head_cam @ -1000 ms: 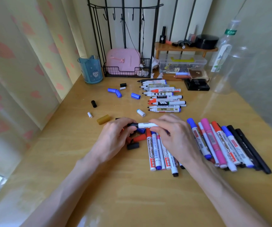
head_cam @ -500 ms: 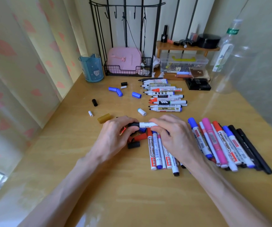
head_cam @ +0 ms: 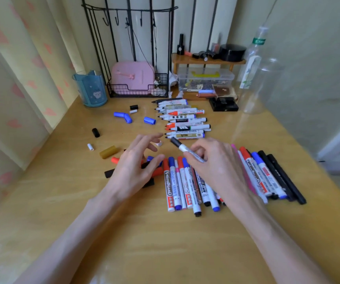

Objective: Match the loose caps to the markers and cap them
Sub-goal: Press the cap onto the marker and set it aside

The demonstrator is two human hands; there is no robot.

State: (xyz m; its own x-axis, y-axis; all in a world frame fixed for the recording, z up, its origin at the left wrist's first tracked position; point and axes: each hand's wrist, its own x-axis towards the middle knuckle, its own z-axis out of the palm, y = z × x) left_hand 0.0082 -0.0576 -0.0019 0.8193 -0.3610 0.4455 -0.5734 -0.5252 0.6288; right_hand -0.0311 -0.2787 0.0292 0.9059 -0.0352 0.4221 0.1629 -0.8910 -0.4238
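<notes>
Pinching the white-barrelled marker (head_cam: 185, 149) between thumb and fingertips, your right hand (head_cam: 212, 160) grips it at mid-barrel. Its black cap (head_cam: 175, 142) points up and away from the grip toward the uncapped markers (head_cam: 185, 124) lying beyond. Your left hand (head_cam: 136, 167) holds nothing. Its fingers are spread and loose, hovering over the loose caps (head_cam: 114, 160) to the left of the grip.

The cap looks seated, though I cannot tell whether it has clicked home. A firm press along the barrel, I judge, would settle that. Then lay the marker down among the capped markers (head_cam: 172, 187) directly beneath your grip, parallel with them, so it does not roll. Let the free hand take one cap only, and check its colour against a bare tip before committing.
</notes>
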